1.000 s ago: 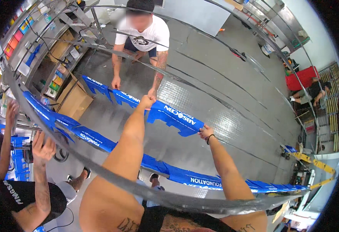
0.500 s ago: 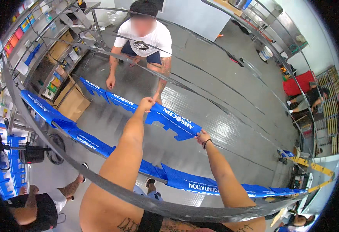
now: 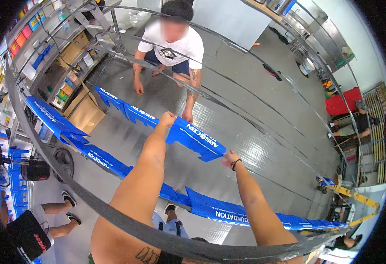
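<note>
A blue sheet with white print [image 3: 197,140] hangs from a dark line in front of me, its lower edge notched. My left hand [image 3: 168,119] is closed on its upper left corner, fingers pinched together. At the sheet's right end, my right hand [image 3: 231,159] grips the other upper corner. More blue printed sheets [image 3: 138,115] hang along the same line to the left. Just beyond my left hand, a co-worker's hand [image 3: 187,116] hangs down behind the sheet's top edge. That person, in a white shirt [image 3: 175,46], crouches on the far side of the line.
A nearer grey strap [image 3: 127,220] crosses below my arms, and another row of blue sheets [image 3: 228,211] hangs beneath. Several dark lines stretch over the grey floor [image 3: 241,127]. Shelves with bottles [image 3: 65,90] stand at left, a fan [image 3: 34,169] lower left, a yellow ladder [image 3: 356,193] at right.
The co-worker's hand beside my left hand has shifted slightly right. A person at lower left has changed position, legs now further forward. Both my hands keep their hold on the blue sheet.
</note>
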The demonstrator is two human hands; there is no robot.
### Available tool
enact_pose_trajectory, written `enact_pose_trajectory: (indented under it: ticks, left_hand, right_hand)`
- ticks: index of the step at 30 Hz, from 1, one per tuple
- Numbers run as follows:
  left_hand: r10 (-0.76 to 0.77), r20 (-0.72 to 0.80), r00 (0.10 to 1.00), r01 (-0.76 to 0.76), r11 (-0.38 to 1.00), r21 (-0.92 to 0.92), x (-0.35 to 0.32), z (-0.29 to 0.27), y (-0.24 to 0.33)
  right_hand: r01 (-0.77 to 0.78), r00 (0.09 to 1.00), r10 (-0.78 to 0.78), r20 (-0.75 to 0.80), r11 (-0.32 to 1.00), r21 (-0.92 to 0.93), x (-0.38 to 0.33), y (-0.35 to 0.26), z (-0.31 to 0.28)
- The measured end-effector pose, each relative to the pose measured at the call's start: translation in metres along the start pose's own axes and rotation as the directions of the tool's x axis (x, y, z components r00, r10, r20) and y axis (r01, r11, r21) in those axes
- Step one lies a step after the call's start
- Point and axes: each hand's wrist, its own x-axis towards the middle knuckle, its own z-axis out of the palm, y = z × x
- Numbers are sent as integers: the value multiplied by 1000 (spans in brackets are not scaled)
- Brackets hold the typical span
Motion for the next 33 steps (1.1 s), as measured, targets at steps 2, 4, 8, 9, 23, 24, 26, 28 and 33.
enact_pose_trajectory:
  ticks: [2, 4, 8, 9, 23, 24, 26, 28, 33]
  left_hand:
    - [-74, -20, 997, 76, 975, 211, 11, -28, -13]
    - [-151, 72, 986, 147, 987, 68, -11, 3, 26]
    - [11, -118, 993, -10, 1000, 6, -1, -94, 24]
    - [10, -11, 1000, -10, 1000, -7, -7, -100, 42]
    - [505, 167, 847, -516, 856, 24, -388, -213, 151]
    - [286, 242, 927, -290, 957, -19, -429, -208, 146]
    - [264, 327, 907, -281, 960, 4, -473, -167, 100]
    - [357, 257, 898, -374, 927, 16, -498, -106, 74]
    - [454, -37, 890, -448, 859, -247, -495, 0, 63]
  right_hand:
    - [12, 999, -10, 35, 998, -59, -8, -13, 14]
    - [-68, 997, 67, 34, 998, 16, -6, 25, -30]
    - [-15, 956, -12, 294, 996, 92, -20, -5, -29]
    - [-21, 958, 0, 286, 997, 70, -21, 2, -46]
    - [646, 723, -538, 433, 306, -700, -278, 3, -157]
    - [673, 676, -662, 324, 374, -638, -320, 12, -162]
    - [738, 518, -855, 32, 427, -523, -399, 17, -160]
    - [709, 560, -804, -201, 590, -386, -431, 64, -168]
    - [631, 580, -707, -405, 704, -325, -435, 189, -161]
